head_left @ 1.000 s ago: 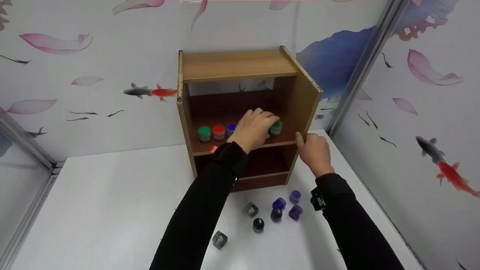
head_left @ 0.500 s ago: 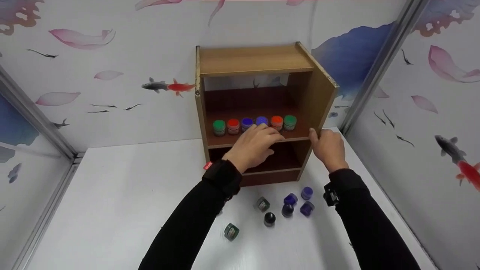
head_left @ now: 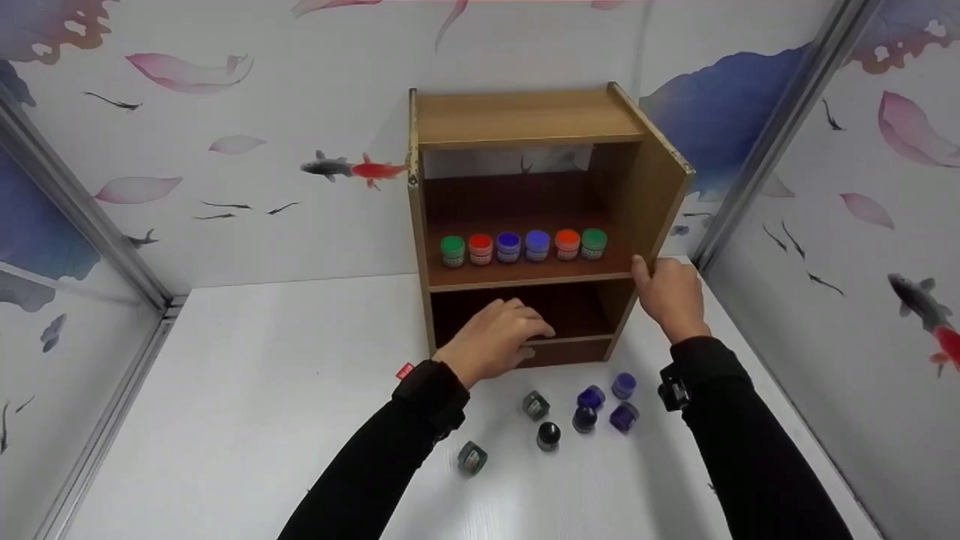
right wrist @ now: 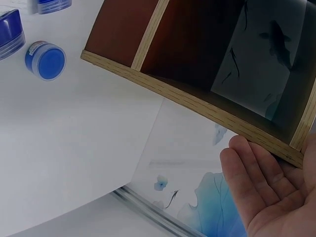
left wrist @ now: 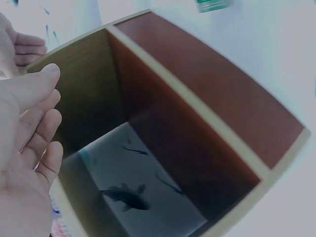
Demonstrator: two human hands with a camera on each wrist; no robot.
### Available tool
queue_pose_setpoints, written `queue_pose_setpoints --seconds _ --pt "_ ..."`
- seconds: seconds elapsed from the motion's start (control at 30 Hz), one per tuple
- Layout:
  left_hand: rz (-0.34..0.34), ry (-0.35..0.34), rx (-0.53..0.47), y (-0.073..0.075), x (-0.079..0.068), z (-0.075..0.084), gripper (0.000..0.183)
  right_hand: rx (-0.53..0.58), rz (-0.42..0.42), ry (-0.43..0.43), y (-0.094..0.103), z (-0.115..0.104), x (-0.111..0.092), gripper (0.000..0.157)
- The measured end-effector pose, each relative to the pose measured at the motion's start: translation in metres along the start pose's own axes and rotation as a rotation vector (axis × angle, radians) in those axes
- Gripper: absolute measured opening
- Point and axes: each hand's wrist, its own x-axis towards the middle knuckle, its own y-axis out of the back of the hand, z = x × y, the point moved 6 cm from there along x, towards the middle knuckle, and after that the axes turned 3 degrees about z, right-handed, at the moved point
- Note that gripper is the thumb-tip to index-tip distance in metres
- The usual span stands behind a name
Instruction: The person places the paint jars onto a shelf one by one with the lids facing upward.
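Note:
A small wooden shelf (head_left: 525, 116) stands against the back wall. On its middle board sits a row of small paint jars: a green-lidded jar (head_left: 452, 251), a red one (head_left: 481, 249), two blue ones, an orange-red one (head_left: 567, 244) and another green one (head_left: 593, 244). My left hand (head_left: 491, 339) hovers before the lower compartment, its fingers loosely bent; the left wrist view shows nothing in them. My right hand (head_left: 673, 298) grips the shelf's right side panel, thumb at the front edge and fingers (right wrist: 256, 173) along the outside.
On the white table (head_left: 300, 405) before the shelf lie several more jars: dark green ones (head_left: 472, 457), black-topped ones (head_left: 548, 436) and purple-blue ones (head_left: 624, 385). Some lie on their sides. Patterned wall panels with metal corner posts (head_left: 780, 135) enclose the table.
My left hand has left the right-hand green-lidded jar on the middle board and moved down and toward me, uncovering the row. My right hand stays on the side panel. The head view has shifted.

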Motion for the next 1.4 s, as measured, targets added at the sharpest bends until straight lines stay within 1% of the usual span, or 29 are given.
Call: queue_pose_setpoints --seconds 0.23,0.33,0.43,0.6,0.73,0.87,1.0,1.13,1.27,1.33,1.4 --pt "-0.070 0.041 -0.037 -0.024 -0.022 -0.011 0.032 0.003 0.005 -0.006 -0.001 0.001 -0.001 0.051" --pt "-0.106 0.070 -0.050 -0.034 -0.030 -0.017 0.032 0.003 0.014 0.000 -0.001 0.001 -0.002 0.051" --pt "-0.126 0.111 -0.059 -0.041 -0.037 -0.025 0.031 0.003 0.011 -0.002 -0.001 0.001 -0.002 0.052" --pt "-0.132 0.156 -0.083 -0.047 -0.047 -0.037 0.030 0.002 -0.008 -0.013 -0.002 0.002 -0.002 0.052" --pt "-0.121 0.167 -0.107 -0.048 -0.056 -0.045 0.026 0.003 0.003 -0.005 -0.001 0.000 -0.001 0.051" --pt "-0.149 0.197 -0.134 -0.051 -0.067 -0.054 0.027 0.001 0.023 0.018 0.001 -0.001 -0.001 0.051" --pt "-0.213 0.276 -0.185 -0.062 -0.082 -0.064 0.027 -0.001 0.026 0.035 0.001 -0.002 -0.001 0.051" --pt "-0.244 0.351 -0.222 -0.074 -0.096 -0.074 0.026 0.000 0.002 0.020 0.000 -0.001 -0.001 0.051" --pt "-0.257 0.414 -0.238 -0.083 -0.107 -0.080 0.028 -0.002 -0.017 0.010 0.000 0.000 0.000 0.052" --pt "-0.258 0.434 -0.238 -0.086 -0.111 -0.082 0.028 -0.002 -0.021 0.007 0.000 0.000 0.000 0.053" --pt "-0.251 0.441 -0.230 -0.088 -0.114 -0.082 0.027 -0.002 -0.021 0.011 0.000 0.000 0.001 0.053"
